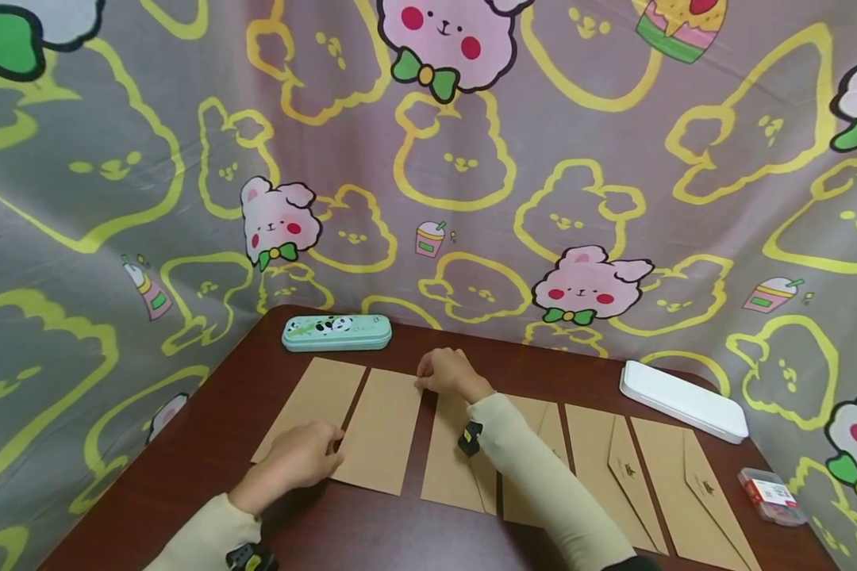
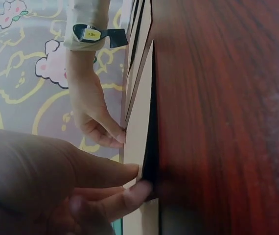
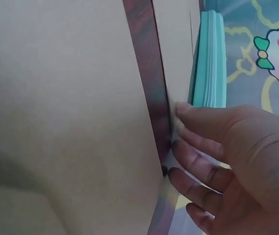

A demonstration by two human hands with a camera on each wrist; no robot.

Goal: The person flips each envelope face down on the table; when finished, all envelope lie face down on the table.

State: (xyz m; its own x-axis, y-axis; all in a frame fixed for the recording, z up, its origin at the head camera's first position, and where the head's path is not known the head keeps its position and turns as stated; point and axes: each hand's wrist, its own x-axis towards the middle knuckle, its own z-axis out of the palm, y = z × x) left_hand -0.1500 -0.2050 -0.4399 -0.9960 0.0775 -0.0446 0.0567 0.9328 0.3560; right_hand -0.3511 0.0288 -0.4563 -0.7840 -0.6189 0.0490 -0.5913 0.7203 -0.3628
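Observation:
My left hand (image 1: 301, 454) pinches the near left edge of a brown paper envelope (image 1: 383, 428), the second from the left in a row. In the left wrist view, the thumb and a fingertip hold that edge (image 2: 142, 132), which stands slightly raised over the dark table. At the far right corner of this same envelope, my right hand (image 1: 451, 373) pinches between thumb and fingers, as the right wrist view shows (image 3: 213, 152). Its plain side faces up. To the left lies another plain-side-up envelope (image 1: 324, 392); to the right, an envelope (image 1: 446, 452) lies partly under my right forearm.
Several envelopes with flaps up, such as the rightmost one (image 1: 693, 484), continue the row. A mint panda pencil case (image 1: 337, 333) lies at the back left, a white case (image 1: 682, 400) at the back right. A small clear box (image 1: 771, 497) sits by the right table edge.

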